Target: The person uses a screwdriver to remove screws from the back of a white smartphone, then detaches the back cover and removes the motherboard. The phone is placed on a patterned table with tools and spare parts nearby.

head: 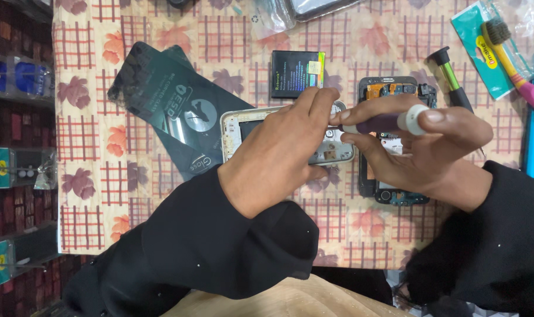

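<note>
Gripping a purple screwdriver (380, 122), my right hand (422, 149) lays it level, tip toward 9 o'clock.

From that grip I see the white phone frame (290, 136) lying directly at 9 o'clock on the tabletop (102, 176), its long axis in line with the tool's shaft. My left hand (281, 155) is closed over the frame, fingertips (323, 97) meeting the tip, so it is nearer. A bare circuit board (396, 88) lies under my right hand.

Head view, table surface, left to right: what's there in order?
Dark screen-protector packets → left hand on the silver phone frame → right hand holding a purple screwdriver → green-handled screwdriver → pink toothbrush.
</note>
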